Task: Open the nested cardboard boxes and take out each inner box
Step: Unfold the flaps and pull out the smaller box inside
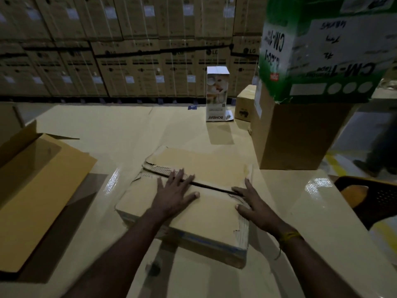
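Low in the centre of the frame, a flat cardboard box (pixel 189 203) lies on the table (pixel 311 211); its flap seam (pixel 212 187) runs from left to right. Left hand (pixel 175 193) rests flat, fingers spread across the seam, gripping nothing. Right hand (pixel 255 203) is splayed at the seam's right end, just as near; prying there looks easiest

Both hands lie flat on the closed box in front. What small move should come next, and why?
Probably slip the left hand fingertips into the dark seam between the two top flaps and lift the far flap. The cardboard box is still closed, both palms rest flat, and the right hand can steady the near flap.
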A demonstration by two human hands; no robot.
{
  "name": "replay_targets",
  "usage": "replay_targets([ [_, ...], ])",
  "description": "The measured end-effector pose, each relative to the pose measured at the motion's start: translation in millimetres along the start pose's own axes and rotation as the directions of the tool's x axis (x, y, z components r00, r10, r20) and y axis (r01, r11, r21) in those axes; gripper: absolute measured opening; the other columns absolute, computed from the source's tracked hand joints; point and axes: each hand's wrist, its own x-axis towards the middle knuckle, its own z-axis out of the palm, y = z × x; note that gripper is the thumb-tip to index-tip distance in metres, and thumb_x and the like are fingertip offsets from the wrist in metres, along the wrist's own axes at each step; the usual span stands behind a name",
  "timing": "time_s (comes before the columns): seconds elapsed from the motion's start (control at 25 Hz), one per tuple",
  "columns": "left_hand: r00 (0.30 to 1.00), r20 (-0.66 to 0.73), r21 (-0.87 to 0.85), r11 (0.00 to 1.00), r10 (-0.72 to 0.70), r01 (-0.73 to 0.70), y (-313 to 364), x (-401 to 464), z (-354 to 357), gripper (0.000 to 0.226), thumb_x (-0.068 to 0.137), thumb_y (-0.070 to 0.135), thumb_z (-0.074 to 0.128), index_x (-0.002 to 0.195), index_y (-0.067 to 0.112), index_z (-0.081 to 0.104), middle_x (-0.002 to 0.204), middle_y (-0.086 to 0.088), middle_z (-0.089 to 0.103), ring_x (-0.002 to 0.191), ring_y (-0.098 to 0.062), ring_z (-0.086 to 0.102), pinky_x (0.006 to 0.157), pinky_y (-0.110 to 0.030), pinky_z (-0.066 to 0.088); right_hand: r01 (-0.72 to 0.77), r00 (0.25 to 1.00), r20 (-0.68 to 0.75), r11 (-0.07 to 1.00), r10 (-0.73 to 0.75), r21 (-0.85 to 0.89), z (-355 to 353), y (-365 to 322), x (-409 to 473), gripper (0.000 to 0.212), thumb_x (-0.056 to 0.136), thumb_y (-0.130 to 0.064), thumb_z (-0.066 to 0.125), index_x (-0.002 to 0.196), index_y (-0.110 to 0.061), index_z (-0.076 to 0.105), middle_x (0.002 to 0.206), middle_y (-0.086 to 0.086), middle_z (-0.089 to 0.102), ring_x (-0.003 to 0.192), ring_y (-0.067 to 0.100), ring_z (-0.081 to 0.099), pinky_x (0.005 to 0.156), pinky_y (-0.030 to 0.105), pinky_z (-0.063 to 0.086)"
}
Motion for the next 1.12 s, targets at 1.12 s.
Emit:
replay_targets([
  [1.12, 0.978, -0.090, -0.111, 0.978, -0.187, 0.177, -13.2, -125.6, 25.4, 0.078, 0.084, 0.083, 0.003, 0.147, 0.048, -0.025, 0.154, 0.006, -0.043, 0.145, -0.024, -0.032, 0.117, -0.059, -0.012, -0.351, 0.935, -0.302, 0.610, 0.185, -0.711, 143.2, -112.5, 5.1, 0.063, 0.101, -0.063, 0.023, 0.157, -0.045, 0.002, 0.166, 0.006, -0.019, 0.149, 0.041, -0.023, 0.112, 0.070, -0.010],
])
